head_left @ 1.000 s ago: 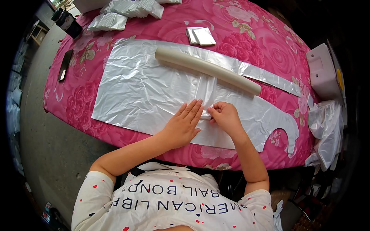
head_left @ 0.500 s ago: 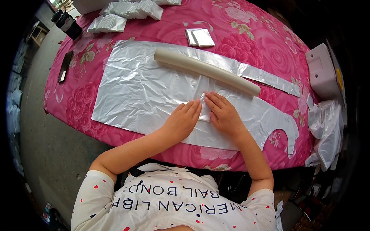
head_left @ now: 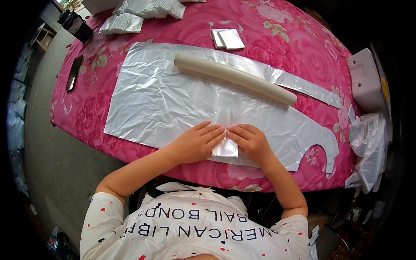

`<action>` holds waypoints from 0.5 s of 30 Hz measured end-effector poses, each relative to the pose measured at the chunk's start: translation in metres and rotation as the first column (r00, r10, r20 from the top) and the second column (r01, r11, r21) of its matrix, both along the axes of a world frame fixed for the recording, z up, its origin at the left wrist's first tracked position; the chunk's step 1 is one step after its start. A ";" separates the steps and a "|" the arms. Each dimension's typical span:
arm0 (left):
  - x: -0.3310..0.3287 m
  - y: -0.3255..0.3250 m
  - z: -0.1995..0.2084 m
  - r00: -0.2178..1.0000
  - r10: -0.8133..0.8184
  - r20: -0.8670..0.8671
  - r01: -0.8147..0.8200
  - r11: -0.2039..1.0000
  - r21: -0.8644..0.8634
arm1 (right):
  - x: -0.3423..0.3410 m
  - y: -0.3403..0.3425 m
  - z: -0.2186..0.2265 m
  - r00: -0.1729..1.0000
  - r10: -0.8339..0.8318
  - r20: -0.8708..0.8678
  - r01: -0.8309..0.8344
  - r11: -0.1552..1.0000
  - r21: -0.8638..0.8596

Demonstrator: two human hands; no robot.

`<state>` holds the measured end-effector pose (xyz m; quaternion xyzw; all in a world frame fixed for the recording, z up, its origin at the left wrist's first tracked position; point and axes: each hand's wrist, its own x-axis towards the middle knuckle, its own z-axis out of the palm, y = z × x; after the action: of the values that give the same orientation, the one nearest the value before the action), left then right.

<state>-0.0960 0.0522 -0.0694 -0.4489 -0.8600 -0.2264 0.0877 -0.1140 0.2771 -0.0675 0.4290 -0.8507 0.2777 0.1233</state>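
A folded strip of thin clear plastic film [head_left: 227,149] lies on a large silvery plastic sheet [head_left: 147,95], its lower end shiny and layered. From the left, my left hand [head_left: 200,142] rests on the strip with its fingers stretched out and its thumb hidden. My right hand [head_left: 250,144] lies flat on the strip's right side, fingertips almost meeting the left ones. Above my hands, a long beige tube [head_left: 234,80] lies slantwise across the sheet. The sheet has a curved cutout at its right end, where the tablecloth shows.
A pink floral cloth [head_left: 93,108] covers the table. Two small folded silvery packets [head_left: 231,39] lie at the far side, larger stacks [head_left: 122,24] at the far left. A dark jar [head_left: 76,26] and a phone-like dark object [head_left: 74,73] stand left; a white box [head_left: 366,78] and plastic bags [head_left: 368,147] are right.
Both hands have slid toward me along the strip, the left also a little left. More of the strip now shows above my fingers, and its shiny lower end lies nearer the table edge.
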 end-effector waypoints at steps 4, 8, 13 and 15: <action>-0.004 0.002 -0.004 0.992 0.058 0.110 -0.066 0.996 0.067 | 0.001 0.000 0.004 0.994 -0.055 0.096 0.062 0.996 -0.071; -0.013 0.003 -0.003 0.947 0.131 0.295 -0.179 0.973 0.144 | -0.003 0.002 0.007 0.880 -0.217 0.423 0.284 0.953 -0.102; -0.027 0.018 0.002 0.748 0.341 0.569 -0.502 0.852 0.149 | -0.033 -0.004 0.024 0.403 -0.353 0.844 0.468 0.872 0.141; -0.035 0.020 0.000 0.694 0.336 0.637 -0.560 0.807 0.185 | -0.046 -0.007 0.027 0.325 -0.342 0.882 0.450 0.876 0.174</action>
<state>-0.1313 0.0719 -0.0698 -0.1062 -0.8711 -0.4777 -0.0413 -0.1599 0.2703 -0.0404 -0.0115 -0.8463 0.4654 -0.2589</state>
